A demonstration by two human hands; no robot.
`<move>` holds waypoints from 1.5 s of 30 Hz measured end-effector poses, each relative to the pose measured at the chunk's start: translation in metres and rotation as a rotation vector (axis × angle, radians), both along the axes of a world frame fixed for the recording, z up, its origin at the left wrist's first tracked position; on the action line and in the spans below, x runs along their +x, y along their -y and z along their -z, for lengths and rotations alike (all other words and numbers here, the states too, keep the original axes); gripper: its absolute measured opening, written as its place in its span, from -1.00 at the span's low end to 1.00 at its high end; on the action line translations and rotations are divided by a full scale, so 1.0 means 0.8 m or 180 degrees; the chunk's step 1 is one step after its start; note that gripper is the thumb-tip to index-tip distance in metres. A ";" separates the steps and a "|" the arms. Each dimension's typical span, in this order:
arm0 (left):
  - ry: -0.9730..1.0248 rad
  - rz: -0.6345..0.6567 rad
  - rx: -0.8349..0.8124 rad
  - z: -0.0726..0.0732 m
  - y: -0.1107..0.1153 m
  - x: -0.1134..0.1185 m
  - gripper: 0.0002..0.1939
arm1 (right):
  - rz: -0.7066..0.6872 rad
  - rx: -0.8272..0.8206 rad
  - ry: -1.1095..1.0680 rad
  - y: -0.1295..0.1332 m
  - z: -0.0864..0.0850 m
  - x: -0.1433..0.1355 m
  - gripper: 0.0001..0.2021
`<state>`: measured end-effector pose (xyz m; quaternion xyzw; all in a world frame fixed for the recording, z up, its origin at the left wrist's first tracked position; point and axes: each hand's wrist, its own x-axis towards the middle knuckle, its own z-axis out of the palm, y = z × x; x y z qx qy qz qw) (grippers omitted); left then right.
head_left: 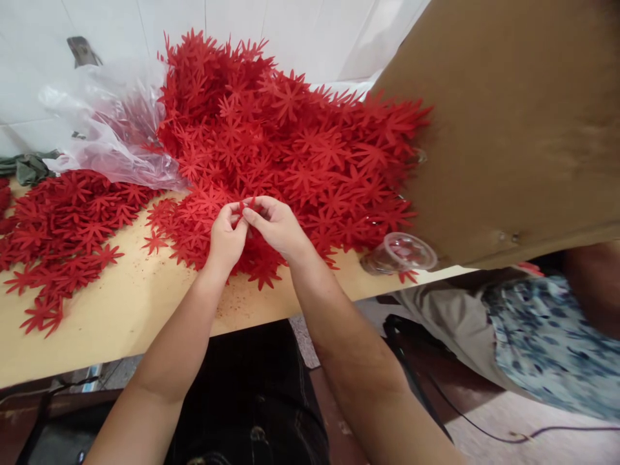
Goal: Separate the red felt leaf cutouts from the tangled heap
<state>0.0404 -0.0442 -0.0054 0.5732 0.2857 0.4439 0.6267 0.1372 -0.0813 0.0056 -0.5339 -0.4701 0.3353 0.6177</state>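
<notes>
My left hand and my right hand meet at the near edge of a big heap of red star-shaped petal pieces. Fingers of both hands are pinched together on a small red petal piece, mostly covered by the fingertips. More red pieces lie right behind and below the hands. Close to the heap's right end, a clear plastic cup stands at the table edge; pinkish bits show inside it.
Darker red petal pieces form a second pile at the left. A clear plastic bag lies behind it. A tall brown board stands on the right, with a seated person partly behind it. The yellowish tabletop ends just before my lap.
</notes>
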 end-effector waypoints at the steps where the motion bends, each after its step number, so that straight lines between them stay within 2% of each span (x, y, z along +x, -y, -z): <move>1: 0.0011 0.0025 -0.0014 0.000 0.001 0.000 -0.87 | -0.0044 -0.0021 -0.0120 0.000 0.000 -0.001 -0.61; 4: 0.0121 0.0168 -0.0082 -0.004 0.005 -0.002 -0.93 | -0.0141 0.0018 -0.0469 -0.002 0.001 -0.001 -0.60; 7: 0.0194 0.0184 -0.0154 -0.006 0.006 -0.004 -0.95 | -0.0170 0.0039 -0.0522 -0.003 0.003 0.001 -0.64; 11: 0.0126 -0.0107 -0.0250 -0.006 0.002 -0.006 -0.85 | 0.0490 0.0065 -0.0098 -0.003 0.001 0.003 -0.75; 14: 0.0139 -0.0071 -0.0176 -0.006 0.000 -0.007 -0.85 | 0.0913 0.0134 0.0245 -0.008 -0.003 0.005 -0.72; 20: 0.0328 0.0118 -0.0164 -0.005 0.001 -0.003 -0.95 | 0.0888 0.0177 0.0674 -0.011 -0.006 -0.001 -0.58; 24: 0.0215 -0.0251 -0.0106 -0.002 -0.004 -0.003 -0.90 | 0.0837 0.0249 0.0701 -0.010 -0.006 -0.006 -0.55; 27: 0.0163 -0.0408 0.0036 -0.004 -0.008 -0.006 -0.86 | 0.0962 0.0353 0.0717 -0.015 -0.008 -0.001 -0.57; 32: 0.0186 -0.0610 0.0016 -0.009 -0.015 -0.012 -0.92 | 0.1146 0.0282 0.0257 -0.035 -0.014 0.017 -0.76; 34: 0.0167 -0.0661 0.0047 -0.008 -0.018 -0.013 -0.90 | 0.1124 0.0249 0.0408 -0.044 -0.015 0.021 -0.82; 37: 0.0166 -0.0740 0.0084 -0.007 -0.022 -0.019 -0.89 | 0.1323 0.0308 0.0732 -0.058 -0.011 0.031 -0.83; 39: 0.0179 -0.0837 -0.0020 -0.008 -0.025 -0.025 -0.91 | 0.1552 0.0306 0.0660 -0.067 -0.006 0.041 -0.83; 41: 0.0145 -0.0936 -0.0192 -0.011 -0.028 -0.032 -0.96 | 0.1586 0.0249 0.0511 -0.074 0.000 0.053 -0.88; 42: 0.0080 -0.0940 -0.0262 -0.013 -0.030 -0.034 -0.98 | 0.1500 0.0196 0.0487 -0.075 0.002 0.057 -0.86; 45: -0.0251 -0.0822 -0.0325 -0.019 -0.035 -0.041 -0.68 | 0.1143 0.0043 0.0827 -0.066 0.007 0.057 -0.53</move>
